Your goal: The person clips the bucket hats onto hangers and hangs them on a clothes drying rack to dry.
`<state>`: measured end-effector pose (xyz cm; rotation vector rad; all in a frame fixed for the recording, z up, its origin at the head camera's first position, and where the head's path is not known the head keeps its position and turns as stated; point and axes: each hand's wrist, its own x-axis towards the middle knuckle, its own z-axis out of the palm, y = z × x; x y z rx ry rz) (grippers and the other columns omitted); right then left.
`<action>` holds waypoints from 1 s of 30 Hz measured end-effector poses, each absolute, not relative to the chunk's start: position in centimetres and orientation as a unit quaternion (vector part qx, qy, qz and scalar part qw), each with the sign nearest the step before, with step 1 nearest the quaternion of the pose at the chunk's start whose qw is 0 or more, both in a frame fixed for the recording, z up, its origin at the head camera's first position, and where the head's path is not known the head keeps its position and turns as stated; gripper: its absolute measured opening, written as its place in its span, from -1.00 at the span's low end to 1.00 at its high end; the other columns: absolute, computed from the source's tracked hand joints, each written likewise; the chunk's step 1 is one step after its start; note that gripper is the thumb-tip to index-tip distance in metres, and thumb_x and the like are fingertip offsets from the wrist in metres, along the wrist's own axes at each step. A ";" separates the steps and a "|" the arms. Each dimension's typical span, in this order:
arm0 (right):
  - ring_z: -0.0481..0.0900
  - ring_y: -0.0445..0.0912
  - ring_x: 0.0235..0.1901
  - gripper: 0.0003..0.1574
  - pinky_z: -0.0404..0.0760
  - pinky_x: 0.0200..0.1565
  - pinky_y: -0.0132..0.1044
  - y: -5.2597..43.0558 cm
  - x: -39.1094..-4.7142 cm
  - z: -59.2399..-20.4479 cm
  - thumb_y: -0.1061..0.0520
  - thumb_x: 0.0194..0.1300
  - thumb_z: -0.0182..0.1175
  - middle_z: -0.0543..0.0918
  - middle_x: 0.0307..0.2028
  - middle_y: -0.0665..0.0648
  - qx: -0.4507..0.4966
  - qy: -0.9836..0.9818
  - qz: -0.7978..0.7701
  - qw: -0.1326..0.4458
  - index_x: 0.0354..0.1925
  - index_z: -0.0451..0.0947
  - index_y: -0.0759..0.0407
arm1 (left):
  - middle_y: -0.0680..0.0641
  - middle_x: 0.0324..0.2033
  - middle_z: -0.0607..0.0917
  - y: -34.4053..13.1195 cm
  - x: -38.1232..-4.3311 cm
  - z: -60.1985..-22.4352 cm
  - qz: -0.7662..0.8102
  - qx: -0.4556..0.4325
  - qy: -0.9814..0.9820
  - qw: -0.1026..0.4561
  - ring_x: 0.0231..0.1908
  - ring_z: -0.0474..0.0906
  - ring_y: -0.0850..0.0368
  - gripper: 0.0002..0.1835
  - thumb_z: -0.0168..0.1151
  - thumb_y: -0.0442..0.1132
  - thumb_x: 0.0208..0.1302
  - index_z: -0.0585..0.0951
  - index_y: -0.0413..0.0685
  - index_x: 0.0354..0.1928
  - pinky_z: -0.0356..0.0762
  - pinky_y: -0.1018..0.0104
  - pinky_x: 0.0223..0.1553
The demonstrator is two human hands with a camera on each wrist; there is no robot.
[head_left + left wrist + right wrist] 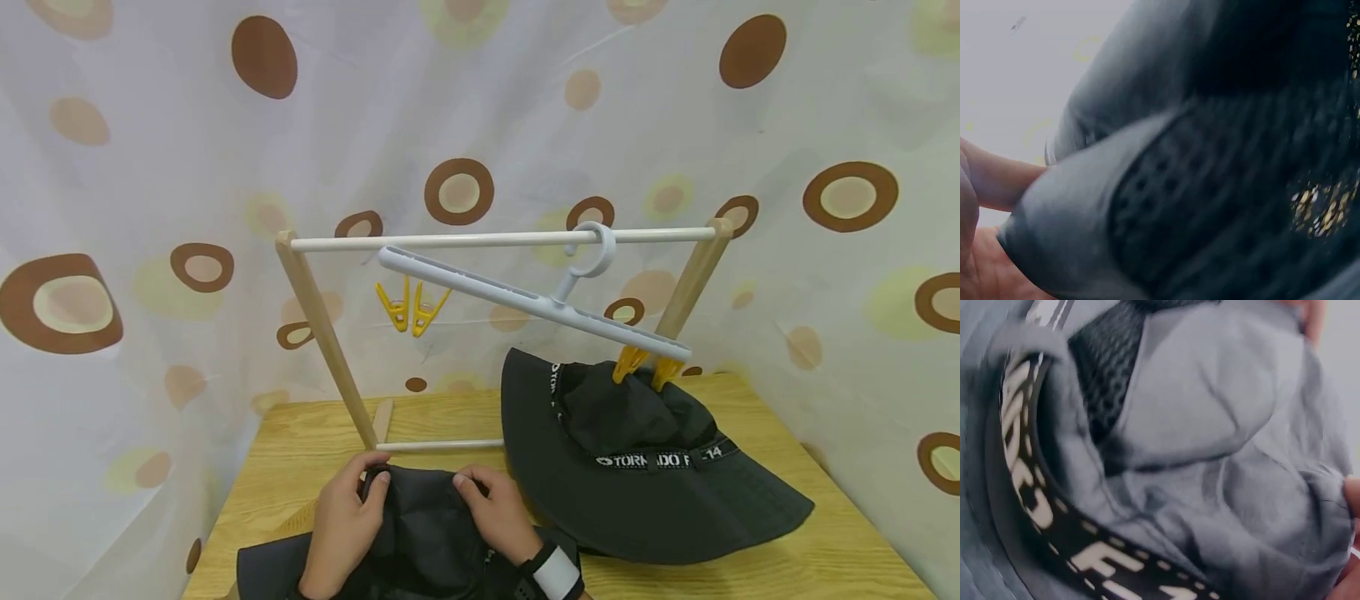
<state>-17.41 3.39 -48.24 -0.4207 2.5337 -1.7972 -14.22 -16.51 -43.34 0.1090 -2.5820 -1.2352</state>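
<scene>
My left hand [345, 523] pinches the top edge of a dark bucket hat [422, 521], thumb in front. On the same hat's other side, my right hand [501, 510] grips the crown between thumb and fingers. The left wrist view shows its smooth cloth and a perforated mesh panel [1210, 181] close up. White lettering runs along an inner band [1107, 565] in the right wrist view. Right of my hands, a second black bucket hat [660, 517] hangs, brim flaring, from two yellow clips [630, 362] at the low end of a pale hanger [517, 297].
The hanger hooks over the white top bar [450, 242] of a small wooden-legged rack [322, 333] and tilts down to the right. Two more yellow clips [397, 310] dangle under its raised left end. The rack stands on a wood-grain table [277, 450], before a spotted curtain [510, 117].
</scene>
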 end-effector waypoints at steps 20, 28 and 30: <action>0.36 -0.24 -0.51 -0.53 0.44 -0.35 -0.26 3.3 -13.7 -44.2 0.01 0.53 0.01 0.35 -0.49 -0.02 -0.157 0.697 -0.689 0.119 -0.22 0.44 0.47 | -0.23 0.10 0.66 -16.9 -12.9 -42.1 -0.383 0.116 -0.908 0.122 -0.02 0.64 -0.18 -0.66 0.11 -0.21 0.45 0.57 -0.06 0.20 0.57 -0.07 -0.08; 0.42 -0.26 -0.46 -0.53 0.48 -0.33 -0.28 3.5 -12.2 -42.6 0.05 0.54 0.00 0.41 -0.45 -0.02 -0.195 0.680 -0.694 0.133 -0.12 0.48 0.53 | -0.15 -0.09 0.78 -18.3 -10.9 -40.2 -0.427 0.116 -0.884 0.151 0.00 0.69 -0.12 -0.78 0.15 -0.21 0.45 0.71 -0.01 -0.01 0.60 -0.05 0.06; 0.44 -0.26 -0.43 -0.52 0.50 -0.30 -0.27 3.6 -11.8 -42.3 0.04 0.55 -0.01 0.43 -0.41 0.01 -0.207 0.679 -0.691 0.134 -0.09 0.48 0.53 | -0.09 -0.14 0.80 -18.9 -10.3 -39.3 -0.444 0.115 -0.878 0.134 -0.03 0.70 -0.03 -0.79 0.15 -0.19 0.45 0.71 0.02 -0.02 0.62 0.07 0.04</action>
